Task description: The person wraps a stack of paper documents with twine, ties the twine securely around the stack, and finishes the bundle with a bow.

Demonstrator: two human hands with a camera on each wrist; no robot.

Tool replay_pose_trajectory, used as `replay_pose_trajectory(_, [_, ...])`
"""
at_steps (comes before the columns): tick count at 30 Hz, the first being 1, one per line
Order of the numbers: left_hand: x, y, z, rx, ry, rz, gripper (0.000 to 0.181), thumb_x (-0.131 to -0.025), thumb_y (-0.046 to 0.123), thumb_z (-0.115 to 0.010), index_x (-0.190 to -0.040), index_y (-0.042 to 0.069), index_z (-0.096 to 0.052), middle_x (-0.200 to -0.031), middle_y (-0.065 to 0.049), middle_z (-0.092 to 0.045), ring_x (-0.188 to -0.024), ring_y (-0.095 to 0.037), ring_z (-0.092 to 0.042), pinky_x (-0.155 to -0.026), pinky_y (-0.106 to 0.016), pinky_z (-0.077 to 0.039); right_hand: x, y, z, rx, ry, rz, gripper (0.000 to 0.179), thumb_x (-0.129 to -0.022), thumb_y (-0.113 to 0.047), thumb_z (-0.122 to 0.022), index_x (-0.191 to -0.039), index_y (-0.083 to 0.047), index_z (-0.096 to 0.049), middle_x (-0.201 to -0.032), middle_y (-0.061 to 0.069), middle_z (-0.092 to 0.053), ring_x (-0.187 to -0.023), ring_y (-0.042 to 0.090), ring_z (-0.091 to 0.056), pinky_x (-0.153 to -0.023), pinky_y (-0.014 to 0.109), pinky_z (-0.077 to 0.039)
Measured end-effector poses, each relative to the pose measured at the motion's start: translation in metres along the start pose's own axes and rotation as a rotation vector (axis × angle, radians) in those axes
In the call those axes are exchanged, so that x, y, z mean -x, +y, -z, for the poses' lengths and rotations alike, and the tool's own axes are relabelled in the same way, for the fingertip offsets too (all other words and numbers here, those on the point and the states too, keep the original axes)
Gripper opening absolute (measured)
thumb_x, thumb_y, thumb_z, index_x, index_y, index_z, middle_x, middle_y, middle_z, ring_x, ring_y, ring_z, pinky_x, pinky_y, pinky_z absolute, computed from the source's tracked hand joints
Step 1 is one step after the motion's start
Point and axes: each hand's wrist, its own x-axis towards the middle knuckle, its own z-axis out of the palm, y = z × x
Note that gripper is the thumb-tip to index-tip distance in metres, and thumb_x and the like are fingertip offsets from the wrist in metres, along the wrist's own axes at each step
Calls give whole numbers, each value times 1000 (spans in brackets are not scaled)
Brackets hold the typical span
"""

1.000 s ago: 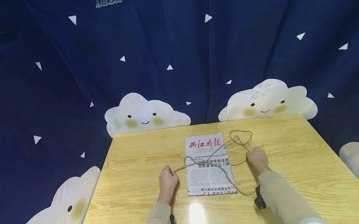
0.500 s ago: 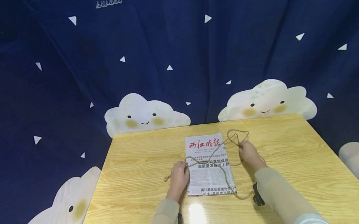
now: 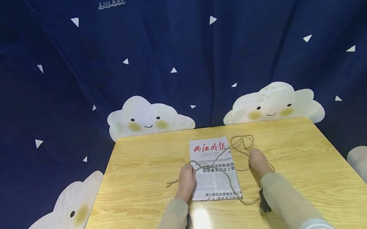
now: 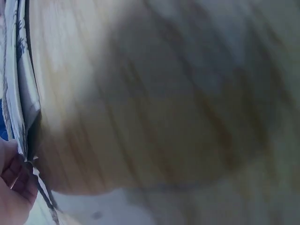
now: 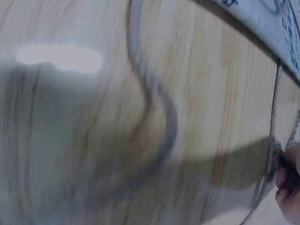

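Observation:
A folded newspaper (image 3: 214, 186) with a red Chinese masthead lies flat in the middle of the table. Thin tan rope (image 3: 230, 184) crosses over it, looped and crossed near its centre. At the paper's left edge, my left hand (image 3: 187, 181) pinches the rope, whose frayed end sticks out to the left. In the left wrist view, curled fingers (image 4: 19, 183) sit right against the newspaper's folded edge. Right of the paper, my right hand (image 3: 258, 161) grips the rope; the right wrist view shows strands running past its fingers (image 5: 281, 180). The exact hold is partly hidden.
The wooden table (image 3: 141, 158) carries loose rope loops beyond the right hand and a slack curve near the right wrist. A dark blue curtain (image 3: 170, 39) with smiling clouds hangs behind the table and at its sides.
My left hand has moved right to the newspaper's edge, exposing the rope's end on its left. My right hand moved left and away from me, then slightly back; the far loops shifted left.

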Motion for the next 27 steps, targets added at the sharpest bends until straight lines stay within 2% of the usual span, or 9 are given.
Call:
replay_pose_trajectory(2, [1,-3,2,56,14,18,11,-85,2,-59,-77,5,-52,-73,-4,-49,-70,-18,-51,-63,-31,-47,4,7,5,14,6,-40,15,-86,5,-39,-84,12,-51,-82,26,-55,-76,37,-58,-62,44,-51])
replay_pose_trajectory(5, [2,-11,6,122,41,36,10,-85,-2,-57,-78,3,-51,-73,-4,-48,-68,-17,-50,-59,-29,-47,11,19,14,8,23,-93,19,-88,3,-36,-83,12,-52,-79,25,-56,-70,33,-58,-54,41,-50])
replay_pose_trajectory(8, [4,-19,10,152,45,54,9,-86,-3,-56,-79,1,-52,-74,-5,-49,-68,-17,-52,-58,-26,-48,19,32,23,-7,5,-135,23,-89,1,-34,-81,11,-53,-76,23,-57,-62,26,-55,-47,35,-47])
replay_pose_trajectory(11, [5,-25,15,184,39,105,7,-87,-2,-54,-81,1,-52,-75,-5,-50,-69,-17,-52,-58,-25,-49,27,44,29,-35,-18,-172,24,-90,0,-33,-82,11,-53,-77,23,-56,-60,24,-51,-44,31,-44])
replay_pose_trajectory(14, [6,-30,19,200,74,144,6,-87,-2,-54,-82,0,-53,-75,-7,-51,-69,-18,-53,-57,-27,-48,34,55,35,-50,-12,-198,22,-89,0,-34,-82,11,-51,-75,21,-54,-59,23,-48,-43,29,-42])
replay_pose_trajectory(17, [7,-33,21,219,102,170,7,-86,-4,-54,-80,0,-52,-74,-8,-51,-68,-19,-52,-56,-29,-48,40,63,40,-68,5,-215,21,-85,0,-34,-75,7,-51,-67,15,-51,-55,20,-44,-41,27,-38])
replay_pose_trajectory(20, [9,-37,22,216,95,187,9,-85,-5,-54,-79,0,-51,-74,-8,-50,-67,-20,-52,-55,-29,-46,45,67,43,-100,9,-231,22,-82,-1,-34,-64,-1,-47,-58,9,-46,-49,17,-39,-38,24,-34])
replay_pose_trajectory(24, [9,-39,23,197,84,162,5,-83,-6,-54,-82,-2,-55,-76,-9,-53,-69,-20,-54,-57,-29,-49,49,67,45,-94,5,-242,22,-81,-6,-35,-60,-7,-41,-56,6,-41,-47,16,-36,-39,23,-32])
replay_pose_trajectory(27, [9,-38,21,166,120,94,7,-78,-6,-56,-82,-2,-59,-75,-8,-56,-69,-19,-55,-59,-28,-49,48,60,44,-44,73,-203,17,-81,-9,-38,-70,0,-47,-67,14,-47,-56,24,-44,-46,33,-39])
